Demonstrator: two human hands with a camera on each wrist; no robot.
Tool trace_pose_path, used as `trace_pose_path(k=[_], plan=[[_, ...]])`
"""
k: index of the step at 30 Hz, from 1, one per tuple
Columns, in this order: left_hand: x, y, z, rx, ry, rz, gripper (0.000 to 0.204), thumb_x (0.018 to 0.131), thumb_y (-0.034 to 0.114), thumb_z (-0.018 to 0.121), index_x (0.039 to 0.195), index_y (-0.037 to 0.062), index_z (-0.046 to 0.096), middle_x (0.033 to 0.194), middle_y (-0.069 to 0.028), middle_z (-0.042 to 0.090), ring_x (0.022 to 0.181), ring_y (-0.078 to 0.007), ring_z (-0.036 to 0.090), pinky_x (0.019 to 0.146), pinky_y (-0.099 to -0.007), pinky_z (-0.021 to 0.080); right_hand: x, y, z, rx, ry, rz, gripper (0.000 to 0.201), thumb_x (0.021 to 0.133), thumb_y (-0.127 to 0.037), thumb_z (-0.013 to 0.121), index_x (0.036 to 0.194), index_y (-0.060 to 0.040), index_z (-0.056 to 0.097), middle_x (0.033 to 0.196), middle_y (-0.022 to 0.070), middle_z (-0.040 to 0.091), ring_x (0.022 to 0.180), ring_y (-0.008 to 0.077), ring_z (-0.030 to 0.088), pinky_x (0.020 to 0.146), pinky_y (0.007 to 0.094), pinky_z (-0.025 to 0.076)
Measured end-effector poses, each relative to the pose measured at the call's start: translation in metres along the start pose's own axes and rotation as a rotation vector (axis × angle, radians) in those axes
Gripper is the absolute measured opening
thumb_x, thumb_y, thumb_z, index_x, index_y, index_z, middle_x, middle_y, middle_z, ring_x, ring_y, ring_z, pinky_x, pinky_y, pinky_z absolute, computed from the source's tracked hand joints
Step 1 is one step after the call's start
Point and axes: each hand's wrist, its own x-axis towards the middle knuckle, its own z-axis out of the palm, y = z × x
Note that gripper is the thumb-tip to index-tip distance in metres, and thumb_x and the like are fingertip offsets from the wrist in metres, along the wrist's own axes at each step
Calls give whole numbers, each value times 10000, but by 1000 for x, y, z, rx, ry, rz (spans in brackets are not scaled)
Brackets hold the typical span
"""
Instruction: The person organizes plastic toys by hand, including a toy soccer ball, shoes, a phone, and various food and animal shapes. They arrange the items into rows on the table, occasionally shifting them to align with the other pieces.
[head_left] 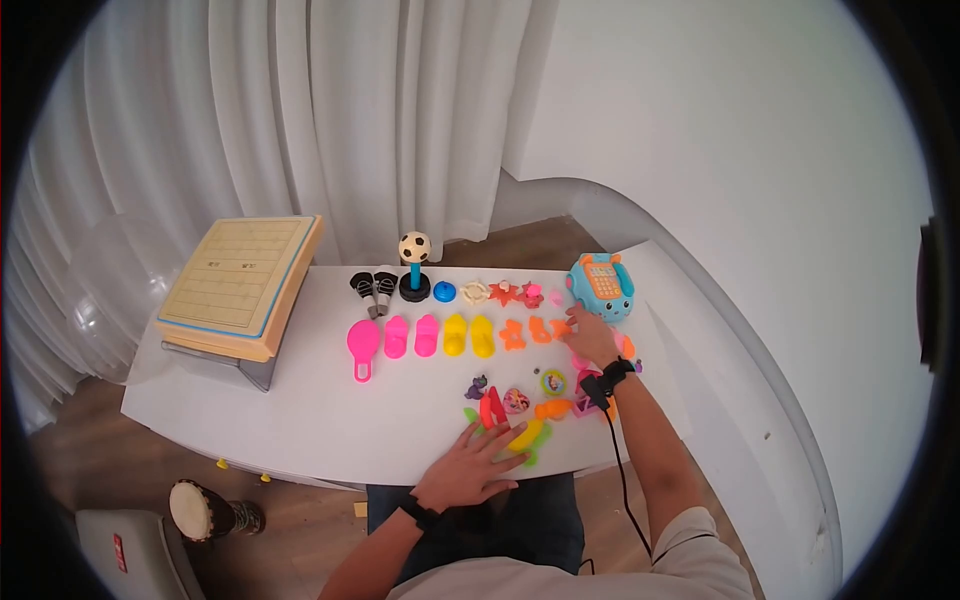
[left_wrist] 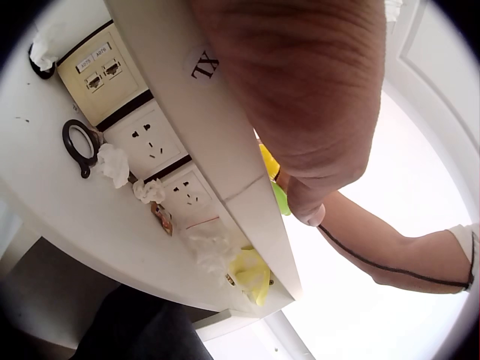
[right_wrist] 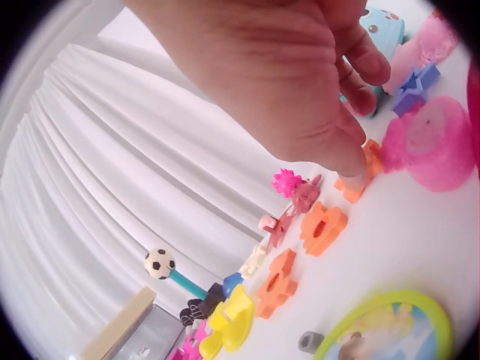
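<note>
One orange shape (right_wrist: 373, 159) lies toward the table's (head_left: 270, 430) right edge, the right hand (head_left: 590, 340) touching it — grip clamped or not, I cannot tell — the left hand's (head_left: 468, 474) fingers apart at the front edge.

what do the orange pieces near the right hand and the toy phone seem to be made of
The orange pieces: probably plastic, fairly matte, evenly coloured with thick edges; foam isn't ruled out. The toy phone: likely hard plastic, smooth, with a rounded, moulded-looking shell.

From centre on my head feed, I see a pale-blue toy telephone (head_left: 603, 288) at three o'clock, black-patched cream football (head_left: 415, 247) at ten, pink paddle (head_left: 363, 341) at eight, orange cutout (head_left: 559, 331) at four.
</note>
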Motion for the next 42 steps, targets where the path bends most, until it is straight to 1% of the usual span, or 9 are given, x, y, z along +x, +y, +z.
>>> trace_pose_path(k=[4, 7, 10, 18, 23, 31, 35, 38, 42], plan=[[1, 1, -1, 12, 10, 0, 504, 1063, 527, 595, 1475, 243, 654, 1733, -88, 368, 1555, -323, 404, 1278, -608, 302, 1, 15, -18, 121, 97, -90, 462, 832, -173, 832, 1257, -44, 703, 1180, 147, 789, 1122, 354, 736, 962, 449, 582], [2, 2, -1, 12, -6, 1, 504, 1066, 531, 590, 1482, 252, 649, 1733, -86, 367, 1560, -322, 398, 1281, -606, 295, -1, 35, -28, 133, 26, -31, 361, 843, -144, 812, 1179, -31, 742, 1171, 154, 792, 1109, 353, 744, 960, 440, 584], [3, 0, -1, 11, -13, 0, 514, 1056, 520, 610, 1508, 275, 624, 1730, -93, 375, 1567, -322, 393, 1282, -602, 294, -7, 46, -28, 105, -73, -102, 330, 852, -137, 804, 1163, -41, 756, 1180, 148, 791, 1125, 342, 740, 982, 432, 578], [1, 1, -1, 10, 2, -10, 508, 1074, 545, 569, 1492, 267, 642, 1737, -76, 365, 1567, -305, 392, 1297, -591, 272, -23, 29, -30, 22, -78, -119, 328, 856, -171, 808, 1167, -78, 764, 1190, 115, 789, 1158, 348, 714, 995, 450, 568], [2, 1, -1, 21, -16, -16, 526, 1048, 514, 628, 1523, 289, 610, 1727, -95, 383, 1577, -313, 386, 1283, -594, 292, -23, 37, -29, -3, -90, -135, 309, 858, -162, 800, 1158, -96, 771, 1188, 106, 785, 1170, 340, 704, 994, 462, 567], [3, 2, -4, 16, -27, -15, 519, 1050, 513, 627, 1518, 290, 616, 1728, -97, 381, 1584, -313, 376, 1289, -588, 284, -30, 34, -34, 39, -61, -218, 268, 829, -27, 748, 1094, -50, 781, 1084, 130, 805, 1028, 346, 742, 932, 420, 589], [2, 2, -4, 10, -20, -18, 519, 1052, 518, 620, 1515, 283, 619, 1724, -105, 385, 1581, -317, 379, 1295, -589, 270, -29, 42, -60, 177, -70, -152, 263, 828, -18, 752, 1089, -23, 782, 1064, 143, 802, 963, 329, 752, 875, 394, 597], [3, 2, -4, 15, -27, -21, 527, 1054, 524, 615, 1517, 273, 617, 1720, -117, 386, 1581, -323, 376, 1301, -592, 254, -28, 60, -78, 235, 118, -93, 242, 857, -17, 745, 1095, 0, 782, 1029, 149, 802, 854, 292, 765, 791, 380, 602], [3, 2, -4, 4, -25, -20, 532, 1052, 529, 616, 1513, 264, 620, 1714, -128, 391, 1579, -329, 378, 1305, -595, 242, -39, 64, -84, 126, 1, -25, 285, 887, -8, 716, 1166, -12, 774, 1089, 167, 798, 868, 287, 771, 806, 389, 613]])
